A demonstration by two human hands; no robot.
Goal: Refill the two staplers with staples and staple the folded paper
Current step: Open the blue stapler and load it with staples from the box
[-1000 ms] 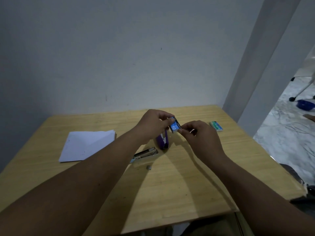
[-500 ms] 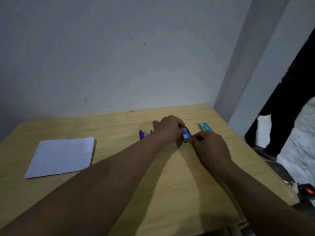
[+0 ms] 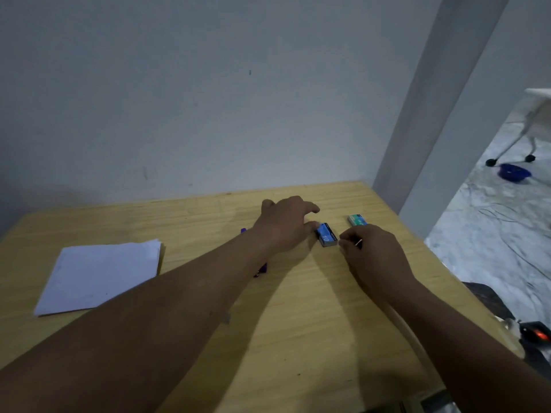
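Observation:
A blue staple box (image 3: pixel 327 238) lies on the wooden table (image 3: pixel 301 329). My left hand (image 3: pixel 284 225) rests just left of it, fingers spread, thumb tip touching the box's end. My right hand (image 3: pixel 374 253) sits right of the box, fingers pinched on a thin pale staple strip (image 3: pixel 359 242). A green staple box (image 3: pixel 357 220) lies beyond my right hand. The folded white paper (image 3: pixel 98 275) lies at the left. The purple stapler (image 3: pixel 262 269) is almost wholly hidden under my left forearm. The second stapler is hidden too, apart from a small grey bit (image 3: pixel 227 318).
The table stands against a grey wall, with a pillar at its back right corner. Right of the table's edge is a marble floor with cables, a blue bowl (image 3: pixel 514 172) and a white chair leg on castors. A dark device with a red light (image 3: pixel 536 335) sits at the lower right.
The blue staple box went from between my hands down onto the table, and my left fingers opened off it. My right hand drew back with a staple strip. A person at the doorway has gone.

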